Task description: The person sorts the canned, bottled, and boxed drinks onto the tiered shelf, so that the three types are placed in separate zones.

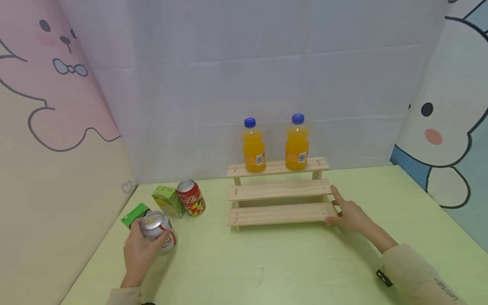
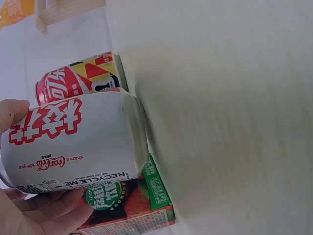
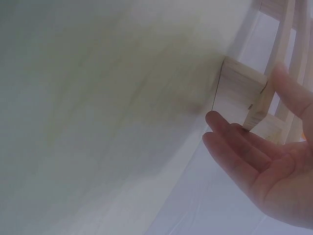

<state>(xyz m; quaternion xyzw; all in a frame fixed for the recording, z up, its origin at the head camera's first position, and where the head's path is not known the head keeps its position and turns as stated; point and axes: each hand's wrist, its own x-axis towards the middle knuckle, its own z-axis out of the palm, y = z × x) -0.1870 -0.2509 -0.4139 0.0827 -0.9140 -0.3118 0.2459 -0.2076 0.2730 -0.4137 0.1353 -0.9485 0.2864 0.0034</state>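
Observation:
My left hand (image 1: 141, 250) grips a white Coca-Cola can (image 1: 158, 228) around its sides, thumb on one side and fingers on the other. Just behind it lies a juice carton with a green top (image 1: 135, 214), partly covered by the hand; its printed side (image 2: 132, 205) shows in the left wrist view. Farther back, a red patterned cola can (image 1: 192, 198) stands beside a light green carton (image 1: 167, 201). My right hand (image 1: 350, 216) holds the right end of a three-step wooden rack (image 1: 280, 214), thumb at the lowest plank and fingers along the end.
On the rack's top step stand two orange drink bottles with blue caps, a left one (image 1: 254, 148) and a right one (image 1: 297, 144). A pale green table (image 1: 244, 271) carries everything. White cloth (image 1: 267, 76) hangs behind, with cartoon-printed panels at both sides.

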